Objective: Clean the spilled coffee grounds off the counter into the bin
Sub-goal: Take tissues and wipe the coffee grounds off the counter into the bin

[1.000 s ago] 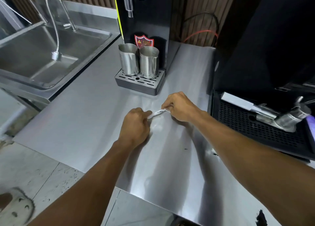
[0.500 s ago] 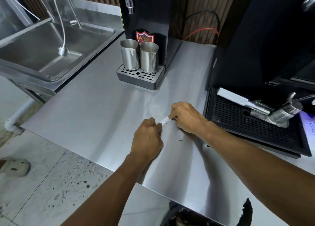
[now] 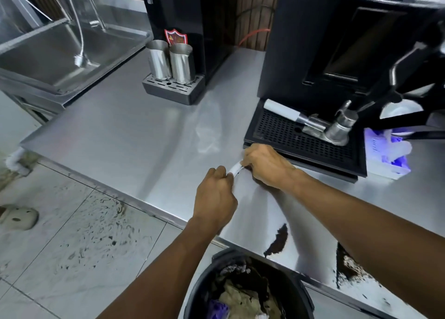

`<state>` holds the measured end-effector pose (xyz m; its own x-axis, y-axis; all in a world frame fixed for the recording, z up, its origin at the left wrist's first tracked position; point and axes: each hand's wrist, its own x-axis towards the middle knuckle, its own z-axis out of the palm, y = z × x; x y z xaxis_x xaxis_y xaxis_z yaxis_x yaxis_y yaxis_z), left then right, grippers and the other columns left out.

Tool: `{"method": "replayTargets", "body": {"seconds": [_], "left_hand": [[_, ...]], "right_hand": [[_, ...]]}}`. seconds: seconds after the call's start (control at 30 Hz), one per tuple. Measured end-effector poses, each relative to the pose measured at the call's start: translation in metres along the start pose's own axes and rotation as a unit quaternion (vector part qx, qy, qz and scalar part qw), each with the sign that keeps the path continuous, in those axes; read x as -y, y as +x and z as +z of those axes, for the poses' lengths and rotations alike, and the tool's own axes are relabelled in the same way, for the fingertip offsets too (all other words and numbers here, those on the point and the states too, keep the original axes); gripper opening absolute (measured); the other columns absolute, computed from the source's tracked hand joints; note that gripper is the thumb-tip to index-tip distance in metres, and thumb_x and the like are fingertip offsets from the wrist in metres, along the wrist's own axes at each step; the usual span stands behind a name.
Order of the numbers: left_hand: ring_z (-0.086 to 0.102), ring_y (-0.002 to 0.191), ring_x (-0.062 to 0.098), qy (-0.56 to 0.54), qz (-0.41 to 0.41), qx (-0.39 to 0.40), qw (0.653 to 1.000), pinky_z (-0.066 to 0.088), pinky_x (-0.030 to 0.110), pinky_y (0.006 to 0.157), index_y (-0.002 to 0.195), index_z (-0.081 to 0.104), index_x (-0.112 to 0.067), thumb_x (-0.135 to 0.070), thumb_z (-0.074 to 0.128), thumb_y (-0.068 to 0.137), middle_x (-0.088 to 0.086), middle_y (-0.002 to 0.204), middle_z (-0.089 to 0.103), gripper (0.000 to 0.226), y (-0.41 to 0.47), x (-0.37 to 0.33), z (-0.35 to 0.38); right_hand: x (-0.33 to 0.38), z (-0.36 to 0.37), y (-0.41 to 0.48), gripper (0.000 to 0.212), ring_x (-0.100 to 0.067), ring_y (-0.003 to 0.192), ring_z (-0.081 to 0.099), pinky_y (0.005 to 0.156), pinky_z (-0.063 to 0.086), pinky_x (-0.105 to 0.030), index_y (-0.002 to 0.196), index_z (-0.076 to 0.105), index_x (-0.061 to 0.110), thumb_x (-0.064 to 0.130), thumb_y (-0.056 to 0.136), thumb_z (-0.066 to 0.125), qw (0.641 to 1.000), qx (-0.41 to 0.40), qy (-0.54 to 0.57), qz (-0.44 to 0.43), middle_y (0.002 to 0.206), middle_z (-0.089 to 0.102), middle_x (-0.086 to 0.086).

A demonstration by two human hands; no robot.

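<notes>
Both hands pinch a small white strip, maybe a folded paper or wipe (image 3: 235, 168), just above the steel counter (image 3: 134, 140). My left hand (image 3: 214, 196) holds its near end and my right hand (image 3: 267, 165) its far end, beside the black drip tray. Dark coffee grounds (image 3: 278, 241) lie in a streak near the counter's front edge, and a bigger patch of grounds (image 3: 349, 268) sits further right, partly under my right forearm. A black bin (image 3: 248, 292) with rubbish in it stands on the floor below that edge.
A black drip tray (image 3: 289, 135) with a portafilter (image 3: 320, 128) lies right of my hands under the espresso machine (image 3: 313, 41). Two steel jugs (image 3: 171, 62) stand on a grey tray at the back. A sink (image 3: 60, 53) is at the far left. A tissue box (image 3: 387, 155) sits at right.
The view has tilted down and back, bringing the bin and the grounds at the counter's edge into sight. Both hands have drawn nearer the front edge, still holding the white strip.
</notes>
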<state>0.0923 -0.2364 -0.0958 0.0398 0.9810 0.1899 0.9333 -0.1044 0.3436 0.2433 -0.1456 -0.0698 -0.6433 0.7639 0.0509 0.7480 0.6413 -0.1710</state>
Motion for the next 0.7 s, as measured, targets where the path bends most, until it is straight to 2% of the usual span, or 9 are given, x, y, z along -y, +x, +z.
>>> {"method": "replayTargets", "body": {"seconds": [0.13,0.27,0.47,0.57,0.7], "left_hand": [[0.044,0.074,0.02,-0.001,0.052,0.012,0.999,0.034,0.03,0.052,0.103,0.07,-0.008,-0.009,0.058,0.087,0.003,0.081,0.05,0.02,-0.01,-0.027,0.009],[0.049,0.075,0.024,-0.009,0.108,0.019,0.994,0.049,0.038,0.057,0.105,0.072,-0.01,-0.012,0.057,0.092,0.003,0.08,0.048,0.02,-0.014,-0.039,0.014],[0.053,0.078,0.024,-0.04,0.158,0.053,0.985,0.047,0.033,0.062,0.108,0.073,-0.014,-0.015,0.057,0.094,0.001,0.08,0.05,0.022,-0.022,-0.049,0.009],[0.053,0.074,0.021,-0.061,0.154,0.065,0.984,0.047,0.033,0.06,0.108,0.074,-0.017,-0.019,0.056,0.095,-0.003,0.08,0.047,0.022,-0.028,-0.05,0.008],[0.056,0.087,0.022,-0.066,0.166,0.106,0.978,0.049,0.036,0.075,0.108,0.07,-0.015,-0.005,0.06,0.089,0.004,0.097,0.059,0.023,-0.039,-0.052,0.0]], "right_hand": [[-0.019,-0.005,-0.042,0.019,-0.023,0.078,0.061,0.067,0.053,-0.037,0.089,0.079,0.01,-0.003,0.082,0.067,0.999,-0.021,0.024,0.026,0.077,0.066,-0.004],[-0.028,-0.002,-0.079,0.019,-0.023,0.077,0.059,0.063,0.053,-0.038,0.086,0.079,0.013,-0.002,0.08,0.069,0.997,-0.034,0.04,0.058,0.073,0.062,0.0],[-0.015,-0.01,-0.119,0.017,-0.021,0.072,0.052,0.063,0.048,-0.034,0.087,0.077,0.009,-0.001,0.084,0.063,0.994,-0.024,0.034,0.098,0.073,0.05,0.002],[-0.004,-0.009,-0.135,0.017,-0.025,0.079,0.056,0.064,0.047,-0.032,0.088,0.075,0.007,-0.001,0.087,0.06,0.991,-0.019,0.028,0.127,0.08,0.059,-0.006],[0.012,-0.006,-0.152,0.017,-0.026,0.077,0.058,0.066,0.054,-0.037,0.091,0.076,0.005,-0.002,0.085,0.062,0.986,-0.021,0.032,0.163,0.082,0.061,-0.008]]}}
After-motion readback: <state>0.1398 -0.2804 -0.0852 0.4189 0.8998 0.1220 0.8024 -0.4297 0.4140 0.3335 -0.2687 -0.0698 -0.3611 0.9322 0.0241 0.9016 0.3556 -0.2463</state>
